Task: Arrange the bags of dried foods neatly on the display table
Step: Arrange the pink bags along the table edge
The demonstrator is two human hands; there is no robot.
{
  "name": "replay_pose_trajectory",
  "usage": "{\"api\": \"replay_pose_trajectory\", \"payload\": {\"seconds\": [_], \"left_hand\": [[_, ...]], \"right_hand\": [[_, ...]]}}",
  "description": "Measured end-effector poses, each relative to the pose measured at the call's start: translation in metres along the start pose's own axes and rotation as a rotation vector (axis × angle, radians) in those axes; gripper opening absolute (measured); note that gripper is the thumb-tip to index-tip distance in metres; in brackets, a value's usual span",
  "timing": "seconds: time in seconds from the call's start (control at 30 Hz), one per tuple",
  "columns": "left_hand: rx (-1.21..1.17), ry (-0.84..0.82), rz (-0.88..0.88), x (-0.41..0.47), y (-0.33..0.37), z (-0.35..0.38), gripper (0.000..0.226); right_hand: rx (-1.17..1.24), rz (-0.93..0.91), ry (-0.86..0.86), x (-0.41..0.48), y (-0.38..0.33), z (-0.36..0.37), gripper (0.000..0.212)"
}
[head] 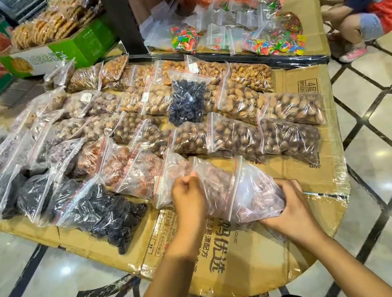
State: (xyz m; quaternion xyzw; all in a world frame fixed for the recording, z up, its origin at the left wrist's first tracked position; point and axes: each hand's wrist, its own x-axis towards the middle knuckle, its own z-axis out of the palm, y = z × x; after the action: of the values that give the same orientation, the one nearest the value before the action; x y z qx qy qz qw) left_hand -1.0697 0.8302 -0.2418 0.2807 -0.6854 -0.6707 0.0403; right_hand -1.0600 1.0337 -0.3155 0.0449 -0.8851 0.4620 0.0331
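Head view: pink bag [243, 192] clamped between both hands, left hand [188, 194] at zip end, right hand [290, 207] at bottom; long axis crosswise.

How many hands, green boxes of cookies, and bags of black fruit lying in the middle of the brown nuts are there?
hands: 2, the left hand and the right hand, both gripping the pinkish bags
green cookie box: 1
black-fruit bag among the nuts: 1
Total: 4
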Motion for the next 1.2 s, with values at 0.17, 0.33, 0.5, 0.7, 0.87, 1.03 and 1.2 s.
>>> {"api": "replay_pose_trajectory", "payload": {"seconds": [0.17, 0.33, 0.5, 0.7, 0.87, 1.03, 1.2], "left_hand": [[-0.081, -0.066, -0.091, 0.004, 0.002, -0.007, 0.024], [0.211, -0.113, 0.194, 0.012, 0.012, -0.007, 0.023], [0.507, -0.092, 0.317, 0.021, 0.015, -0.020, 0.026], [0.473, -0.128, 0.321, 0.027, 0.017, -0.028, 0.023], [0.379, -0.127, 0.355, 0.037, 0.042, -0.035, 0.003], [0.382, -0.069, 0.405, 0.066, 0.061, -0.055, 0.028], [0.485, -0.133, 0.350, 0.124, 0.076, -0.064, 0.060]], "right_hand": [[0.181, 0.051, -0.005, 0.011, -0.009, -0.012, 0.077], [-0.174, -0.204, -0.251, 0.035, -0.014, -0.020, 0.084], [-0.172, -0.184, -0.300, 0.028, 0.006, -0.021, 0.097], [-0.221, -0.189, -0.305, 0.029, 0.004, -0.019, 0.104], [-0.025, 0.036, -0.496, 0.036, -0.015, -0.034, 0.104], [0.070, 0.128, -0.338, 0.068, -0.043, -0.036, 0.105], [0.075, 0.147, -0.154, 0.119, -0.092, -0.024, 0.080]]}}
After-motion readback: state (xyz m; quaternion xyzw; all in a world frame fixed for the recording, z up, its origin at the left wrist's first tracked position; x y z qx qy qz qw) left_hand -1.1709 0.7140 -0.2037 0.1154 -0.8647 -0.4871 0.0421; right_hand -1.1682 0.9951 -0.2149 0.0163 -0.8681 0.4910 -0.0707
